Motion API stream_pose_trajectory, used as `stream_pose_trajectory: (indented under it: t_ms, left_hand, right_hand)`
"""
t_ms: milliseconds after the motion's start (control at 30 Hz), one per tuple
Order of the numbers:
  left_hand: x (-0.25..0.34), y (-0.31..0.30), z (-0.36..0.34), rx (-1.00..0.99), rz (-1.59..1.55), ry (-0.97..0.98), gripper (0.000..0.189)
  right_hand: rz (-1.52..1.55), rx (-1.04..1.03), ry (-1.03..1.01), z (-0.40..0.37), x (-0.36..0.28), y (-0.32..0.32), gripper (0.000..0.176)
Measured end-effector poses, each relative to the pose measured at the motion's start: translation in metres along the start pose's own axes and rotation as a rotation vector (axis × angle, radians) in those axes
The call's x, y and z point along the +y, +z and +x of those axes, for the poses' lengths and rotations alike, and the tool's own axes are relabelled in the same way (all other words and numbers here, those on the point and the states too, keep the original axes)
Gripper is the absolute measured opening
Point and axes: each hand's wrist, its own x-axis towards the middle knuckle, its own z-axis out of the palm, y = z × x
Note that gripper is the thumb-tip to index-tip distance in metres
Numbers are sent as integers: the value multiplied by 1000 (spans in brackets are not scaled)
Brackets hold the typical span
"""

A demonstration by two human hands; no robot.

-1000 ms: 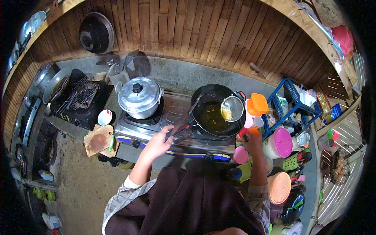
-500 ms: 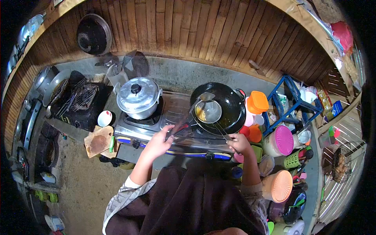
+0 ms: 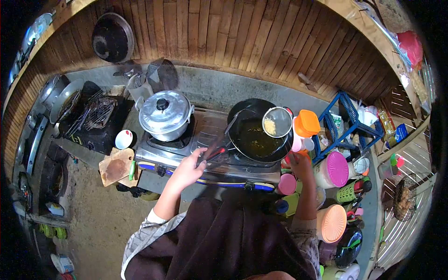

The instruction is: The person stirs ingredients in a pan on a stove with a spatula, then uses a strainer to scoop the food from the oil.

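A black wok [image 3: 242,105] sits on the right burner of the gas stove, with oil and small brown bits at its bottom. My right hand [image 3: 301,167] is closed round the handle of a wire strainer [image 3: 278,120], which is above the wok's right side. Pale yellow chopped bits [image 3: 269,126] lie in the strainer's mesh, at its left. My left hand [image 3: 189,169] is closed round the dark handle of a spatula [image 3: 232,122], whose metal head is seen edge-on at the wok's left. The wok's black and red handle [image 3: 216,153] is beside that hand.
A lidded aluminium pot [image 3: 164,116] stands on the stove's left burner. To the left are a white bowl [image 3: 124,139], a cutting board [image 3: 117,169] and a green-handled knife [image 3: 132,170]. Several plastic containers, including an orange one [image 3: 307,122], and a blue rack [image 3: 345,123] crowd the right.
The strainer has moved right and up from the wok's left side, with my right hand shifting right. The spatula head has turned and moved left, away from the strainer. My left hand has barely moved.
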Motion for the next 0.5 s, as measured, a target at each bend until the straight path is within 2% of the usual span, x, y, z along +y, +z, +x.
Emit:
stream_pose_trajectory:
  t_ms: [33,100,133,200,333,400,433,500]
  left_hand:
    - [-1,1,0,8,-5,19,39]
    - [4,-1,0,2,-4,12,40]
    - [5,-1,0,-4,0,7,40]
    - [5,-1,1,-18,-13,1,40]
    - [10,-1,1,-23,-2,5,39]
    - [10,-1,2,-19,1,8,39]
    - [10,0,2,-17,4,12,39]
    - [10,0,2,-28,-3,3,40]
  right_hand:
    - [-1,-1,-1,1,3,0,20]
    - [26,-256,400,7,5,-1,22]
    - [25,-257,400,5,7,3,22]
    - [-17,-8,298,-1,15,22,18]
    - [-98,-140,427,2,11,46,18]
    - [6,-109,276,1,-1,48,29]
    - [7,-109,277,0,-5,51,29]
    - [305,-219,351,-2,-13,57,39]
